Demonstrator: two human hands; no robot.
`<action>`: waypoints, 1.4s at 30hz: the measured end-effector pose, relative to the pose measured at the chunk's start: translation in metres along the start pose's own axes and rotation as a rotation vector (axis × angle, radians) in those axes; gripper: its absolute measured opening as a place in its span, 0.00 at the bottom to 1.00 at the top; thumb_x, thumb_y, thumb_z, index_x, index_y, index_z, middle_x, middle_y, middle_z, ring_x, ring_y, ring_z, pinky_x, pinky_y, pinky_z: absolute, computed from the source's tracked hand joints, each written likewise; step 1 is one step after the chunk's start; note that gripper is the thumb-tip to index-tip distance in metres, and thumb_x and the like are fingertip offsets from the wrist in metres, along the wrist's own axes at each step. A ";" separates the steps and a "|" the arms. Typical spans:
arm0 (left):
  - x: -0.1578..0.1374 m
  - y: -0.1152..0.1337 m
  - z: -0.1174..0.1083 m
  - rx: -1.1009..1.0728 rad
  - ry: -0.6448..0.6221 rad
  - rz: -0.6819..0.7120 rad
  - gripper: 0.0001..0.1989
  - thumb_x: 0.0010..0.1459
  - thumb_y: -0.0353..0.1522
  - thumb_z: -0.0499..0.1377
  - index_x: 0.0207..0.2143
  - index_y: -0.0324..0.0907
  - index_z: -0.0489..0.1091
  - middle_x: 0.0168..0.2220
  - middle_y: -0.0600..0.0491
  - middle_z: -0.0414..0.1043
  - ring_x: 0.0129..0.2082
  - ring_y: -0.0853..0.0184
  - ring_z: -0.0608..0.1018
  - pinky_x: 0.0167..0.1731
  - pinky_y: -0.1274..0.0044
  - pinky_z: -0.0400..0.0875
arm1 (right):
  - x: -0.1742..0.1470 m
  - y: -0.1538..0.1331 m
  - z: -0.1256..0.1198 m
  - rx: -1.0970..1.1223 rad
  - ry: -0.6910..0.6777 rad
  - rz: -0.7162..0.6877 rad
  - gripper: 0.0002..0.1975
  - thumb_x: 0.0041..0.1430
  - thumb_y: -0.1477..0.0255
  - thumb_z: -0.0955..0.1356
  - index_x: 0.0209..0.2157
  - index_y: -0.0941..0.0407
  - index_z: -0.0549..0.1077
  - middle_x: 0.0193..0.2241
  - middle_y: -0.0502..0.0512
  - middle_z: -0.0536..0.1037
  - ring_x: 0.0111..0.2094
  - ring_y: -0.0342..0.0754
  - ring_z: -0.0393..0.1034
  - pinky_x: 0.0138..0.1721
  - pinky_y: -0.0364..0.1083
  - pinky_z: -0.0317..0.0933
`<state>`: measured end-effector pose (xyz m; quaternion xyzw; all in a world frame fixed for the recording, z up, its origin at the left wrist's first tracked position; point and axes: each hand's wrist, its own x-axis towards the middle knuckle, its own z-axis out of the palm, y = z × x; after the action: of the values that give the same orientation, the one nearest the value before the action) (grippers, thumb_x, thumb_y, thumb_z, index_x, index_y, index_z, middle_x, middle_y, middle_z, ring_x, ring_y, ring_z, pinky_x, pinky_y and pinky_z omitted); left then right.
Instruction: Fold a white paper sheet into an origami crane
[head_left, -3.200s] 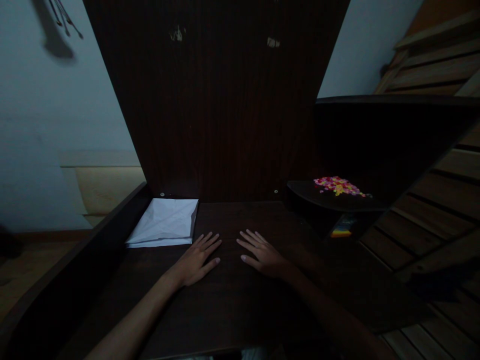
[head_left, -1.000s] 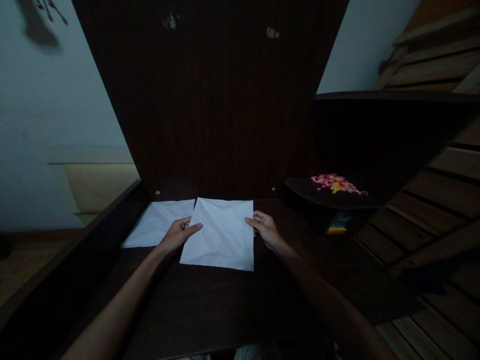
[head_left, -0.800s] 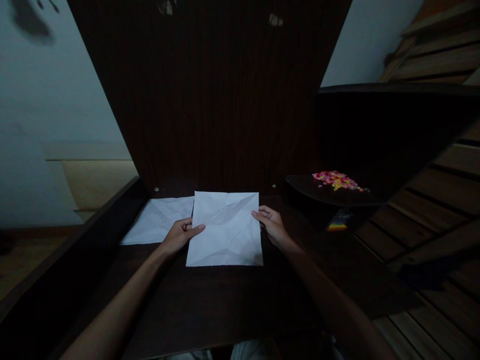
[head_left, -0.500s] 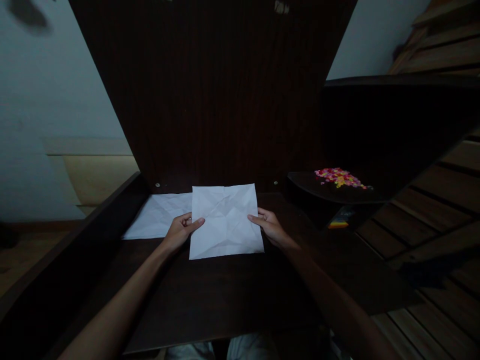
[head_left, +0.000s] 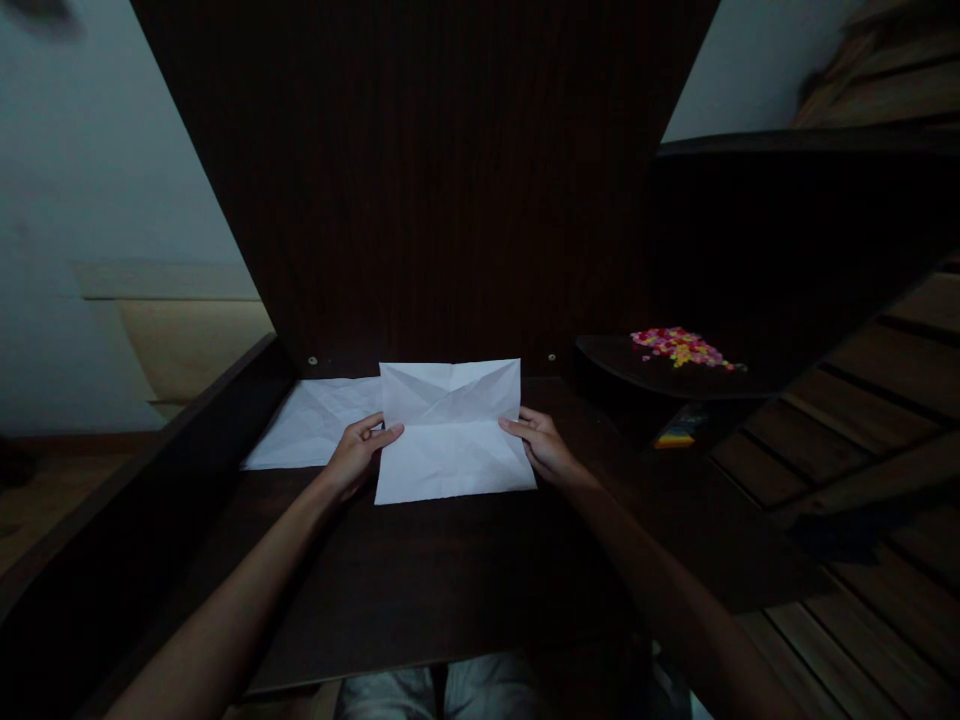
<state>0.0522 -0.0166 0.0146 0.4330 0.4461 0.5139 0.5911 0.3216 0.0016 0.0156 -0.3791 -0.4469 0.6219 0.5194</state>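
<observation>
White sheet (head_left: pixel 454 395) gripped at both side edges

The sheet was located at the centre of the frame, above a dark wood-grain surface (head_left: pixel 390 590). A horizontal crease crossed its middle; diagonal creases marked the upper half, which appeared greyer than the lower half. Whether the sheet's lower edge touched the surface could not be determined.

The left hand (head_left: pixel 354 458) gripped the left edge, thumb on the front face and fingers curled behind. The right hand (head_left: pixel 551 447) gripped the right edge in the same manner, at nearly equal height.

Additional white paper (head_left: pixel 311 425) lay on the surface at left of centre, its right portion hidden behind the held sheet. A dark side board (head_left: pixel 150 490) bounded the surface on the left. A dark back panel (head_left: pixel 435 180) filled the upper centre, with one pale round fitting (head_left: pixel 312 361) near its lower left corner and another near its lower right.

Right of centre, a rounded shelf (head_left: pixel 611 360) carried a heap of small pink, red and yellow pieces (head_left: pixel 686 347). Below it stood a rainbow-striped item (head_left: pixel 675 439), too dim to identify. Wooden slats (head_left: pixel 847 440) occupied the right side of the frame.
</observation>
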 end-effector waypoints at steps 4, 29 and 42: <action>0.002 0.002 0.000 -0.013 0.018 -0.037 0.16 0.45 0.33 0.64 0.38 0.39 0.72 0.34 0.49 0.78 0.31 0.62 0.80 0.31 0.74 0.75 | 0.003 0.002 -0.004 0.002 -0.005 0.029 0.13 0.39 0.70 0.73 0.32 0.55 0.76 0.32 0.55 0.80 0.35 0.53 0.74 0.38 0.50 0.66; -0.002 0.008 -0.001 0.290 -0.107 0.147 0.40 0.36 0.32 0.70 0.54 0.44 0.61 0.39 0.51 0.74 0.37 0.63 0.77 0.34 0.74 0.72 | 0.009 0.002 -0.012 -0.192 0.112 -0.201 0.22 0.32 0.72 0.76 0.34 0.55 0.72 0.34 0.54 0.77 0.34 0.49 0.72 0.31 0.44 0.66; -0.013 0.011 0.005 0.382 -0.565 -0.107 0.24 0.39 0.30 0.70 0.43 0.39 0.72 0.37 0.51 0.78 0.38 0.61 0.78 0.38 0.73 0.71 | 0.007 -0.003 0.009 -0.054 0.252 -0.421 0.28 0.36 0.70 0.77 0.41 0.54 0.65 0.33 0.53 0.77 0.34 0.49 0.74 0.36 0.48 0.68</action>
<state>0.0535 -0.0283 0.0278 0.6369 0.3749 0.2491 0.6259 0.3132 0.0077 0.0214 -0.3659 -0.4640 0.4357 0.6790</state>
